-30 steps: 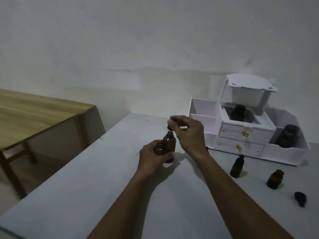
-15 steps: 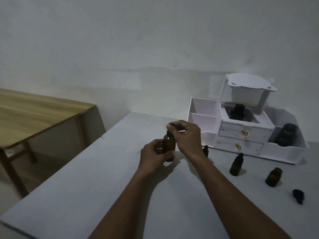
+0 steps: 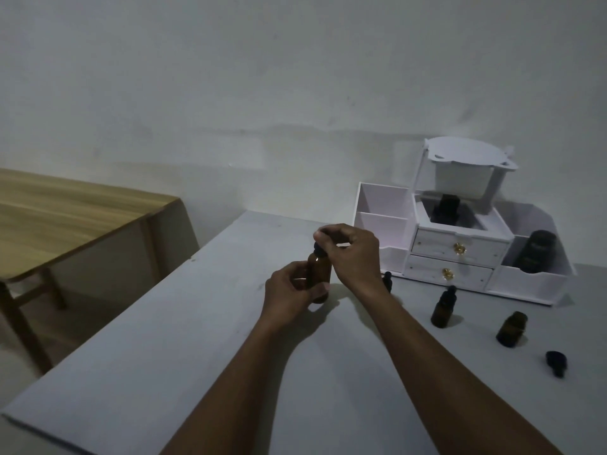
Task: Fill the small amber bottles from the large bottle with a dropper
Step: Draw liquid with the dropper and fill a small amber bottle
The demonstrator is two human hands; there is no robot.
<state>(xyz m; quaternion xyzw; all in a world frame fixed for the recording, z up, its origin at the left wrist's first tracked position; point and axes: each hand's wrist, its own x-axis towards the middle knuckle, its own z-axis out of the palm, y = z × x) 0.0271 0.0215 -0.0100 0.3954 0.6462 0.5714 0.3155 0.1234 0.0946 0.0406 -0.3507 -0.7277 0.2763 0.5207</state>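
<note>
Since the earlier frame the right hand [image 3: 354,254] had lowered, seating the black dropper cap [image 3: 319,249] on the neck of the amber bottle [image 3: 318,274], where its thumb and fingertips pinched the cap. The bottle was held upright over the grey table [image 3: 197,339], in front and to the left of the white organizer [image 3: 460,254], with the left hand [image 3: 289,290] gripping its body. In front of the organizer stood a capped small bottle [image 3: 443,307], an uncapped small bottle [image 3: 511,328] and a loose black cap [image 3: 556,358], and a large dark bottle [image 3: 535,254] sat in the organizer's right compartment.
</note>
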